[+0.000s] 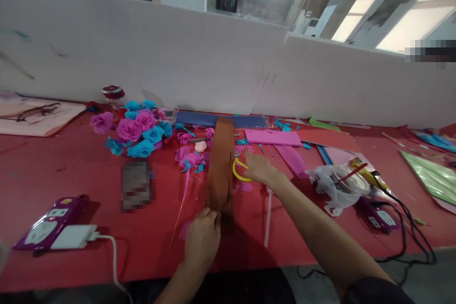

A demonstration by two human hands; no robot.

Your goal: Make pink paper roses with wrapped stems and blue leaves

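A long brown crepe paper strip [220, 161] stretches away from me across the middle of the red table. My left hand [202, 237] is closed on its near end, fingertips pinching the edge. Right of the strip, my right hand [259, 168] is closed at yellow-handled scissors [240, 176]. One yellow loop shows beside the strip's right edge; the blades cannot be made out. Pink and blue paper scraps [192, 157] lie left of the strip. A folded pink crepe paper piece [273, 137] lies beyond my right hand.
Pink and blue paper roses [137, 128] stand at the back left, near a phone-like blurred object [137, 185]. A purple power strip [67, 209] holds a white charger [74, 236]. On the right are a plastic bag with a tub [351, 179] and black cables [404, 218]. A white partition [213, 61] closes the back.
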